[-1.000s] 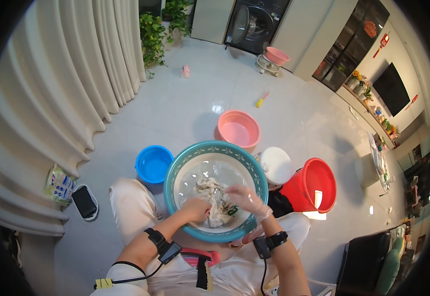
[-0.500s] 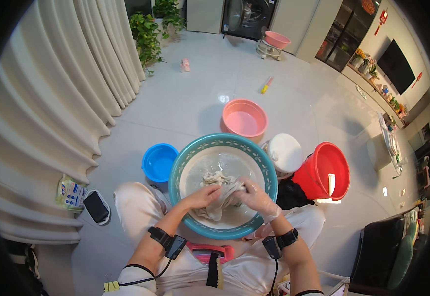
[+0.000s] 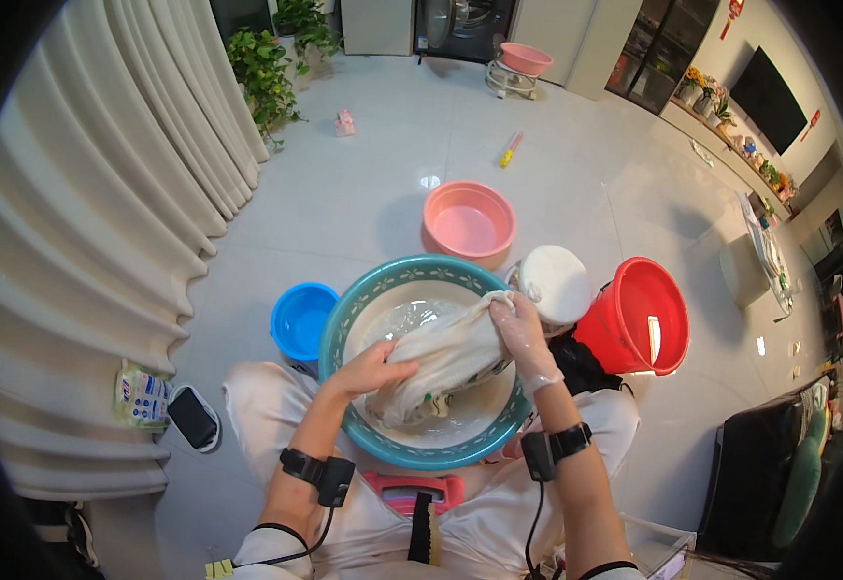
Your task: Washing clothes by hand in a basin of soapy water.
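Observation:
A wet whitish cloth [image 3: 445, 358] with some dark printed marks is stretched above a teal basin [image 3: 336, 333], its lower part hanging to the water. My right hand [image 3: 526, 338], in a thin clear glove, is closed on the cloth's upper right end near the basin's rim. At the cloth's left side my left hand [image 3: 371, 371] pinches it between thumb and fingers. Shallow, slightly foamy water [image 3: 412, 314] shows in the basin, which stands between my knees.
Around the basin stand a blue basin [image 3: 303, 324], a pink basin [image 3: 470, 220], a white-lidded tub [image 3: 555, 282] and a red bucket [image 3: 645, 314]. A phone [image 3: 192, 418] and a detergent pouch [image 3: 141, 394] lie by the curtain [image 3: 83, 290]. A pink-handled object [image 3: 412, 491] lies near my lap.
The cloth, bunched low in the basin before, is now raised and spread out. My right hand has moved up and right with its end; my left hand has shifted slightly left and up.

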